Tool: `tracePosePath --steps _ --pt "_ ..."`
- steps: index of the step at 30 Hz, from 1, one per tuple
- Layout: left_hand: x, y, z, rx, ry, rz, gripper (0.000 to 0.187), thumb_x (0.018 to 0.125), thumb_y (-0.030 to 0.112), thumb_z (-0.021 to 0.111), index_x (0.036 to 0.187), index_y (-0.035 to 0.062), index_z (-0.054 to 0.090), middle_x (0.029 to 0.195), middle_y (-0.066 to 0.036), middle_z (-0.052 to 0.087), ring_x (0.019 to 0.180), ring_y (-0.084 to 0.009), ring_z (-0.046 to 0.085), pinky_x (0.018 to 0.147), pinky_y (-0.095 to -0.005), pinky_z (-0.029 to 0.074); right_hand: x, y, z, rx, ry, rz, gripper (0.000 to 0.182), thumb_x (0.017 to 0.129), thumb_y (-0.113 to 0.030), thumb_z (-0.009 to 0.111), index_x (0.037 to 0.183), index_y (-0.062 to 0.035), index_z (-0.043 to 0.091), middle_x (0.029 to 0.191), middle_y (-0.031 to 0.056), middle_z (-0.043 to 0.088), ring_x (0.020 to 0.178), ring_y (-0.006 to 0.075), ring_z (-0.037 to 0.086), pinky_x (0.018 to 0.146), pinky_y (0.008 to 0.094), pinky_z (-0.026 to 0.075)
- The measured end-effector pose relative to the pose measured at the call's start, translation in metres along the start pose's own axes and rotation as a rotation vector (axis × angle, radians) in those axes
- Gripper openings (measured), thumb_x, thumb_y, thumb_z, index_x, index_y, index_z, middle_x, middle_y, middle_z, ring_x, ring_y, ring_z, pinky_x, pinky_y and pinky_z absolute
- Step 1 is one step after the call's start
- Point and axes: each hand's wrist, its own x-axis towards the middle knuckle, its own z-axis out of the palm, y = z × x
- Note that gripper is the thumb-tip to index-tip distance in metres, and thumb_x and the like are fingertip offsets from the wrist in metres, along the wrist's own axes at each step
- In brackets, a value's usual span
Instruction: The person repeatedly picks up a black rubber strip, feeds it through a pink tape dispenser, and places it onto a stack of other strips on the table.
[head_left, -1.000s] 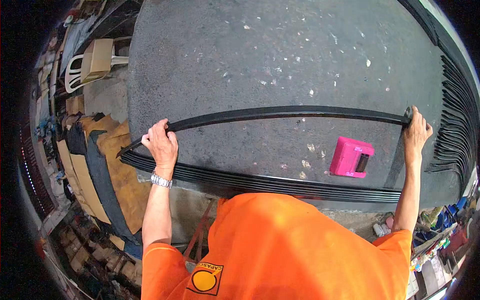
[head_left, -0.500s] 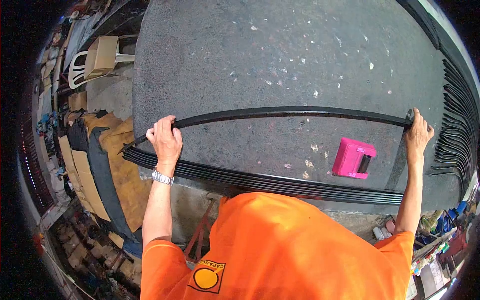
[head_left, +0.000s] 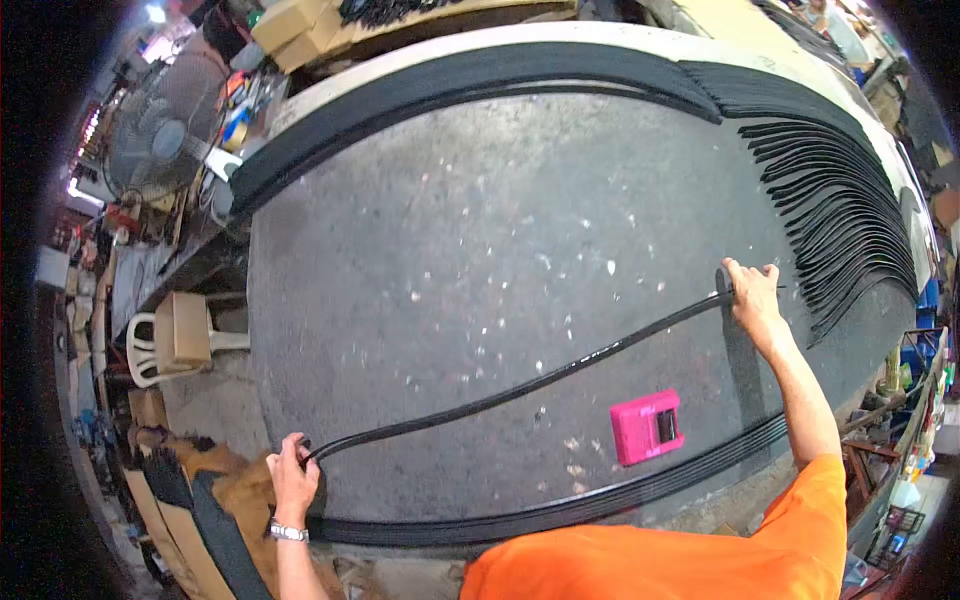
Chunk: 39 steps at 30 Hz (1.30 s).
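1. Dark surface (head_left: 500, 250) has pale spots; strip bundle (head_left: 420, 531) lies along its near edge.
2. Left hand (head_left: 292, 480) has its grip closed on one end of a long black strip (head_left: 530, 386).
3. Pink case (head_left: 632, 432) lies between bundle and strip.
4. Right hand (head_left: 755, 297) grips the other end.
5. Farther, wavy strips (head_left: 845, 215) spread at right.

Case (head_left: 647, 428) on table (head_left: 480, 250), strip (head_left: 520, 388) behind it.

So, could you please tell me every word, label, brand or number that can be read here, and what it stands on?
No text can be read in this view.
Bright pink plastic case: no legible lettering.
Pale table border: faint mark, too blurred to read.
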Motion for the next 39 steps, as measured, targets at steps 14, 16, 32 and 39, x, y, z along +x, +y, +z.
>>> tracePosePath --steps 14,16,32,39 --pt "0.357 0.090 -0.054 0.059 0.188 0.295 0.060 0.083 0.004 0.069 0.136 0.0163 0.044 0.091 -0.009 0.066 0.088 -0.0332 0.066 0.088 -0.0464 0.042 0.216 0.072 0.003 -0.026 -0.051 0.312 0.054 0.082 -0.003 0.063 0.133 -0.0154 0.051 0.104 0.0146 0.075 0.102 0.0335 0.072 0.091 0.0601 0.040" --pt "0.399 0.103 -0.045 0.095 0.294 0.360 0.059 0.085 0.005 0.069 0.136 0.0164 0.044 0.093 -0.009 0.067 0.090 -0.0330 0.067 0.088 -0.0463 0.041 0.243 0.080 0.016 -0.025 0.019 0.364 0.055 0.083 -0.004 0.062 0.135 -0.0170 0.051 0.106 0.0157 0.075 0.102 0.0337 0.072 0.090 0.0604 0.041" --pt "0.539 0.134 -0.025 0.249 0.367 0.254 0.064 0.088 0.008 0.072 0.142 0.0216 0.042 0.102 -0.006 0.075 0.105 -0.0281 0.070 0.093 -0.0491 0.039 0.328 0.084 0.049 -0.016 0.077 0.552 0.052 0.089 -0.008 0.058 0.139 -0.0189 0.050 0.114 0.0154 0.074 0.110 0.0319 0.070 0.096 0.0618 0.038" --pt "0.479 0.152 0.027 0.195 0.535 0.397 0.062 0.096 0.024 0.067 0.152 0.0130 0.042 0.153 -0.013 0.048 0.143 -0.0310 0.044 0.113 -0.0517 0.033 0.294 0.012 0.064 0.031 0.206 0.325 0.049 0.094 -0.037 0.065 0.137 -0.0149 0.057 0.134 0.0091 0.059 0.129 0.0305 0.053 0.101 0.0589 0.042"
